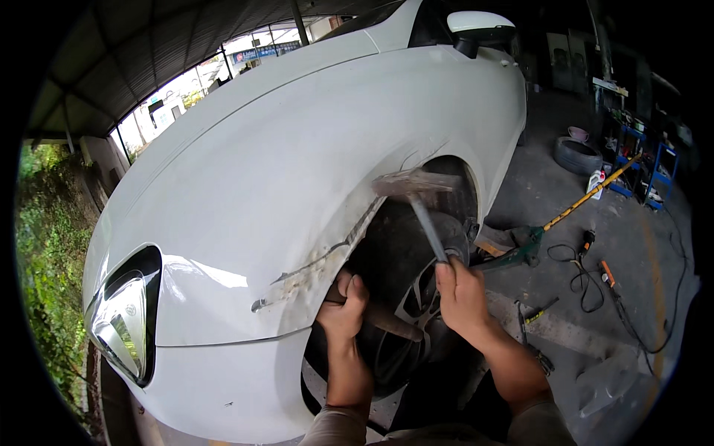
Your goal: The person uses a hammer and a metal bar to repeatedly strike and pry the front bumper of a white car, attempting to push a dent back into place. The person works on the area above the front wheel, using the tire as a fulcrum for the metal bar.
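Note:
A white car's front fender (245,201) has a scraped, dented strip (316,264) along the wheel-arch edge. My right hand (461,297) is closed on the shaft of a hammer (428,223), whose head, blurred, is at the upper arch edge; whether it touches the metal I cannot tell. My left hand (341,305) grips a thick dark bar (390,323) just inside the arch's front edge, with the bar's other end pointing right and down over the wheel (416,290).
A green floor jack (532,245) with a long yellow handle stands right of the wheel. Cables and hand tools (543,312) lie on the floor. A loose tyre (576,156), a white jug (595,184) and blue tool carts (662,175) stand at the back right. Greenery (44,275) borders the left.

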`<state>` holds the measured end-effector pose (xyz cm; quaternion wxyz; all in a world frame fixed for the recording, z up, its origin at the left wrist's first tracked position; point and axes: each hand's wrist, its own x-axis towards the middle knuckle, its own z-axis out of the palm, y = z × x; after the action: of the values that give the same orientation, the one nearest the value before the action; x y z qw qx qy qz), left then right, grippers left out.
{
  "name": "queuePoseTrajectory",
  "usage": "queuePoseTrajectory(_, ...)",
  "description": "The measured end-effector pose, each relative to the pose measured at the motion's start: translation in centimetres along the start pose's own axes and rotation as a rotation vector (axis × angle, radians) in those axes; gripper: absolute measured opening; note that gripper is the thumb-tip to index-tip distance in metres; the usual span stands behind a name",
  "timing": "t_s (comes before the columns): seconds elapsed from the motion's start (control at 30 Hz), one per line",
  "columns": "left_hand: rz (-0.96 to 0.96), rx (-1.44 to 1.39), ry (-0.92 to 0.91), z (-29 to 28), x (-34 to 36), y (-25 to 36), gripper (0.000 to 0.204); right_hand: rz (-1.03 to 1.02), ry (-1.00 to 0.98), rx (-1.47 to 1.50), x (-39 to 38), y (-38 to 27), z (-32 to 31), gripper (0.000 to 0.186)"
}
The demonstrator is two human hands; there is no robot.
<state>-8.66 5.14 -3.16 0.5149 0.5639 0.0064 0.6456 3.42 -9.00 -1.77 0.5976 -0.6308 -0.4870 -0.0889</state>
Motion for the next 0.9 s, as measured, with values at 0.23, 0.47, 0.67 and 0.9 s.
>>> queuePoseTrajectory(0.23, -0.045, -0.038, -0.054, 1.3, 0.1, 1.2, 0.037, -0.087, 0.044, -0.089, -0.3, 2.6, 2.2, 0.027)
queuePoseTrajectory(0.47, 0.036, 0.03, -0.024, 0.1, 0.3, 0.5, 0.034, -0.195, 0.285, 0.232, -0.2, -0.3, 0.6, 0.023)
queuePoseTrajectory(0.67, 0.023, 0.02, 0.015, -0.1, 0.1, 0.8, 0.032, 0.059, 0.091, 0.041, 1.0, 1.1, 0.1, 0.028)
queuePoseTrajectory(0.9, 0.009, 0.001, -0.015, 0.7, 0.3, 0.9, 0.032, -0.08, 0.035, -0.007, 0.1, 3.5, 2.7, 0.028)
